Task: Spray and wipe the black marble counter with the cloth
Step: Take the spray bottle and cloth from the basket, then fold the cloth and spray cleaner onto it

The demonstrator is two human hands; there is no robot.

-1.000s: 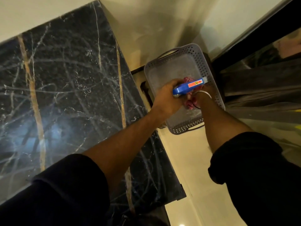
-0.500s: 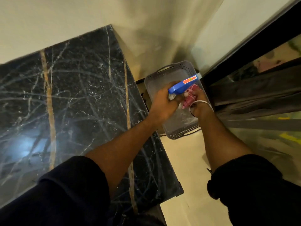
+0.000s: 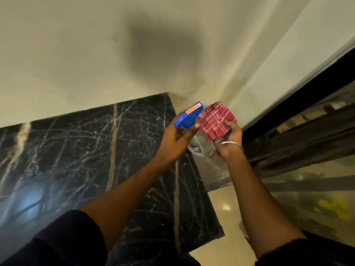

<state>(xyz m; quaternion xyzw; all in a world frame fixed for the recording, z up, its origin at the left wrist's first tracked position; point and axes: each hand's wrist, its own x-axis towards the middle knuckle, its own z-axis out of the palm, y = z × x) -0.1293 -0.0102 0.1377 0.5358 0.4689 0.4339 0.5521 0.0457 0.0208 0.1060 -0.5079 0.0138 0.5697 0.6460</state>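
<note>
- One cream wall fills the top of the view and carries one dark shadow patch.
- One black marble bench, veined in white and gold, lies along the wall at the left.
- Two arms reach forward: the left forearm crosses above the bench, and the right forearm is over the pale floor beside it.
- The left hand has its fingers curled round the neck of one spray bottle, under its blue trigger head, above the bench's far right edge.
- The right hand cups one red checked cloth from below, with its fingers curled into the bunched folds. The cloth is in the air just past the bench's far right corner, right beside the bottle's nozzle.
- One thin silver bangle circles the right wrist.
</note>
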